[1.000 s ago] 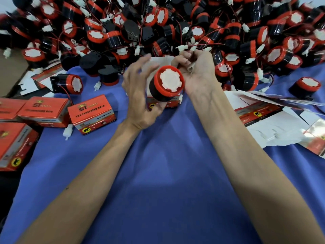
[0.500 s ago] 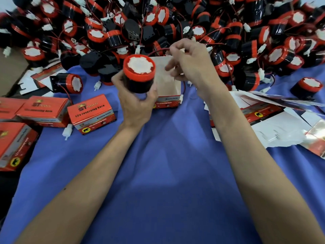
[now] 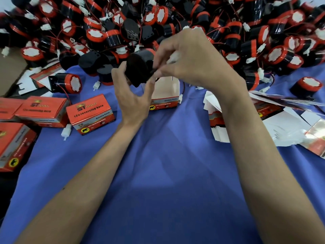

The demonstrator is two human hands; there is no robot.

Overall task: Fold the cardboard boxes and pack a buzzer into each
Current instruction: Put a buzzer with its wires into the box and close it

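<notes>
Blue cloth (image 3: 167,173) nearest, two bare forearms crossing it. Left hand (image 3: 133,97) is raised, thumb and fingers curled around one black buzzer (image 3: 139,67), its dark back toward the camera. Right hand (image 3: 193,57) meets it from the right, fingertips (image 3: 159,72) closed in a pinch at the buzzer's right edge; whether on the wire or the bracket, can't tell, blurred. The buzzer is held in the air just above and in front of one open box (image 3: 166,90), which stands on the cloth with its top flap up and a red wire down its right side. Left of the hands: four closed orange boxes (image 3: 91,112) on the cloth edge, one loose white connector (image 3: 66,133) beside them. Right: a spread of flat unfolded box blanks (image 3: 284,127), count unclear. Farther back, two stray buzzers apart from the heap, one lying on its side at left (image 3: 67,83), one at right (image 3: 306,85). Farthest: heap of red-and-black buzzers (image 3: 228,29), too many to count.
</notes>
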